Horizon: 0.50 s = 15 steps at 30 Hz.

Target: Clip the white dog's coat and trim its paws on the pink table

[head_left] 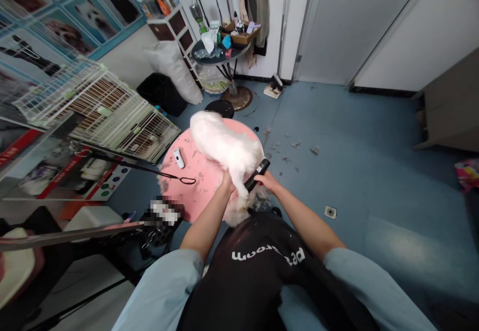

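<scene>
A white-furred dog [222, 141] stands on a round pink table [179, 191], its body stretching from the far edge toward me. My left hand [227, 182] is at one of the dog's legs [237, 177], closed around its left side; the fingertips are partly hidden by fur. In my right hand [266, 180] is a black hair clipper [258, 173], held slanted against the fur on the dog's right side. Loose grey and white hair [260, 198] lies at the near right edge of the table. A small pale trimmer [178, 158] rests on the left part of the tabletop.
A black leash loop [187, 180] reaches over the table from the left. White wire cages [112, 111] stand beyond it. A small dark table [209, 56] with supplies is at the back. Hair clumps [295, 145] and a drain [331, 212] are on the blue floor.
</scene>
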Each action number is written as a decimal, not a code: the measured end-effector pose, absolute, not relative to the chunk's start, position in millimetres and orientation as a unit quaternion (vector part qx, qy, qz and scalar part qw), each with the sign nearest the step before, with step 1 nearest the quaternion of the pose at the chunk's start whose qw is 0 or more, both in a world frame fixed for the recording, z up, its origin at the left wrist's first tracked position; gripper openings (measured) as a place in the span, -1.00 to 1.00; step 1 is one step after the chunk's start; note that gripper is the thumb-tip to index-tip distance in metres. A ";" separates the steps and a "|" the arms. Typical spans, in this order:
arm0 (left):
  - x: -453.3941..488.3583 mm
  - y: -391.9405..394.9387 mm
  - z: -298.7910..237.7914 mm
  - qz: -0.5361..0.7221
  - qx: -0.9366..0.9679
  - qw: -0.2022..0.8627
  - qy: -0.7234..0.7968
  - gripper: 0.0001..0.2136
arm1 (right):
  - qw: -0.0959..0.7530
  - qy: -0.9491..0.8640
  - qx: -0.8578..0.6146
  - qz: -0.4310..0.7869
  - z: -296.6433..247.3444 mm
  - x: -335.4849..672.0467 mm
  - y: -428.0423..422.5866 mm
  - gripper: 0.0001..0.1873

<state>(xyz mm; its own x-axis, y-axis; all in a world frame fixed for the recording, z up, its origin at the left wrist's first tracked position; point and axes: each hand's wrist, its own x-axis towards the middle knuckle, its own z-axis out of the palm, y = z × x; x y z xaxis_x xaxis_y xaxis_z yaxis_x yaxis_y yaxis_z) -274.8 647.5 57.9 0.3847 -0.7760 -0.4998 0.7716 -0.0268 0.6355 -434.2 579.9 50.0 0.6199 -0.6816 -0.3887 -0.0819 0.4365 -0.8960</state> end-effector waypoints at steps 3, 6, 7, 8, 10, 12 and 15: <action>-275.6 647.7 58.8 -0.551 0.458 0.698 0.011 -0.76 | 0.750 0.397 -0.484 -0.216 50.7 -443.9 578.1 -0.84; -276.3 647.2 61.0 -0.556 0.451 0.698 0.012 -0.73 | 0.738 0.406 -0.475 -0.254 52.0 -449.1 574.4 -0.85; -276.5 646.6 62.0 -0.558 0.448 0.698 0.013 -0.72 | 0.734 0.408 -0.476 -0.262 52.0 -449.0 575.9 -0.86; -276.7 645.8 63.2 -0.560 0.446 0.698 0.013 -0.71 | 0.731 0.409 -0.478 -0.266 51.8 -448.3 579.3 -0.87; -277.0 643.9 65.8 -0.563 0.439 0.700 0.016 -0.69 | 0.727 0.409 -0.485 -0.264 50.5 -446.9 589.6 -0.88; -277.4 642.3 68.6 -0.565 0.431 0.703 0.021 -0.66 | 0.726 0.408 -0.490 -0.259 49.3 -448.3 599.7 -0.88; -278.5 640.6 71.8 -0.566 0.419 0.709 0.022 -0.64 | 0.724 0.411 -0.488 -0.261 49.7 -457.2 603.6 -0.85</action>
<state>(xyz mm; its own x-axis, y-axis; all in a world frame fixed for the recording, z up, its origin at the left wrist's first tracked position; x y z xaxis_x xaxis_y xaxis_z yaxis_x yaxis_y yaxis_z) -278.5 640.6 71.8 0.3575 -0.7847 -0.5064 0.8217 0.0066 0.5699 -457.2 603.6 49.7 0.5259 -0.7794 -0.3405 -0.0235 0.3869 -0.9218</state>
